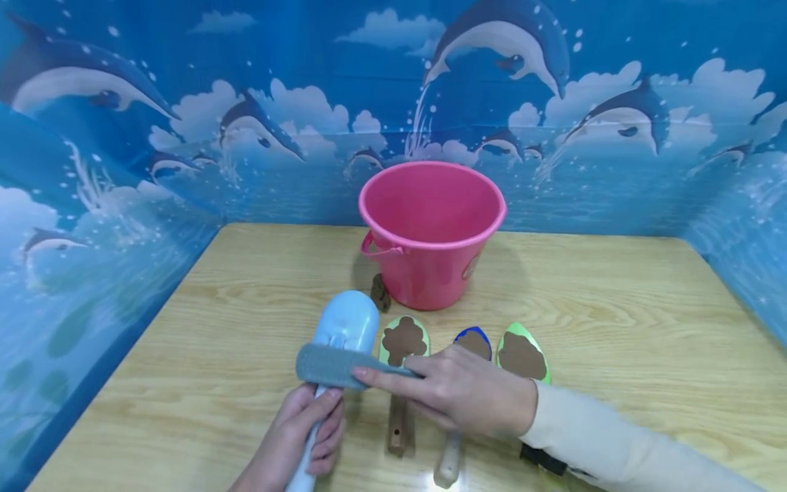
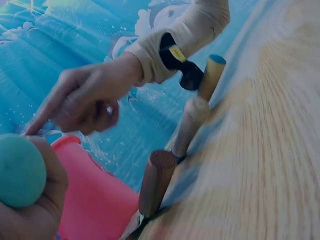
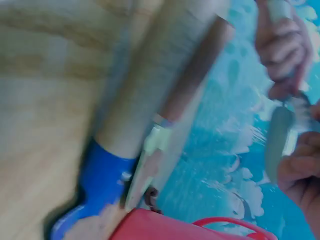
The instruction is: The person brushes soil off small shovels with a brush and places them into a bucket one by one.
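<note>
My left hand (image 1: 307,427) grips the handle of a light blue toy shovel (image 1: 352,316), its blade raised and tilted away from me. Across the base of that blade lies a grey-blue cloth (image 1: 326,365). My right hand (image 1: 470,396) pinches the cloth's right end, its index finger stretched along it. In the left wrist view the round teal handle end (image 2: 20,170) pokes out of the left fist. Below the right hand, a green-edged shovel (image 1: 406,338) and a blue-edged shovel (image 1: 475,343) lie with brown-covered blades. The right forearm hides part of another green-edged shovel (image 1: 522,355).
Behind the shovels stands a pink bucket (image 1: 424,273), its handle hanging at the left. Against its base sits a small brown lump (image 1: 380,292). A dolphin-print cloth backdrop (image 1: 320,178) closes off the back and sides of the wooden table (image 1: 203,355).
</note>
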A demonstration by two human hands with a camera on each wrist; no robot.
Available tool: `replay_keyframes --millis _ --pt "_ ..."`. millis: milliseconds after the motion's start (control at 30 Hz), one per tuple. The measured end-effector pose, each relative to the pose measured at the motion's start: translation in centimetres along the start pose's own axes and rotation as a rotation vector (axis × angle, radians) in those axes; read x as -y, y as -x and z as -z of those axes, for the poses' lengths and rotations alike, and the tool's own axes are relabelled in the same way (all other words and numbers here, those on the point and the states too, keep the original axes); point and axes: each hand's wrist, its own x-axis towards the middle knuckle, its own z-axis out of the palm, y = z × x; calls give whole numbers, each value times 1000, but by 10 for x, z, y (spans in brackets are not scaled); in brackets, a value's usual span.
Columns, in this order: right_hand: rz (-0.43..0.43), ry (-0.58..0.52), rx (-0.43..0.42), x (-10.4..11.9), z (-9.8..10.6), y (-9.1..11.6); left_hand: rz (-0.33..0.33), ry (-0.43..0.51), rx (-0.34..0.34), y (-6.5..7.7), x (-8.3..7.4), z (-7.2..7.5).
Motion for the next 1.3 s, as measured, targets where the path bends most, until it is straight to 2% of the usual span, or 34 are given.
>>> replay_keyframes --millis 67,133,233,333,467,567,633,700,767,867,933,1033,1133,1233,1300 --pt "25 54 28 3 -1 0 -24 76 51 2 0 -1" --pt "31 63 25 0 -1 2 -62 153 110 2 1 -1" --pt "0 10 -13 -9 2 6 -113 236 175 2 1 -1" --pt "-55 -43 -48 -22 6 10 -95 226 156 3 0 -2" --pt "-173 -65 -79 -37 13 13 -69 155 97 7 -2 -6" --pt "-249 -112 -109 -42 17 12 -74 113 72 9 -3 -8" --pt "-266 -158 -146 -41 17 9 -76 75 47 8 -3 -8" --pt "-230 -184 -176 -36 15 5 -59 36 15 6 -3 -7" --pt "-160 -192 -172 -27 11 0 -47 -4 -11 5 -3 -5" --pt "-55 -147 -106 -10 5 -6 -40 -27 -15 2 -3 -3" --pt "-23 -115 -55 -1 2 -7 -51 0 11 2 -3 -3" --pt "-33 -73 -28 3 0 -6 -75 118 82 1 -2 -2" --pt "-48 -85 -49 -4 1 -1 -120 243 172 1 -2 -2" --pt "-73 -162 -58 -16 2 4 -132 285 202 2 -1 -2" --pt "-111 -195 -62 -24 4 7 -120 279 187 2 -1 -2"
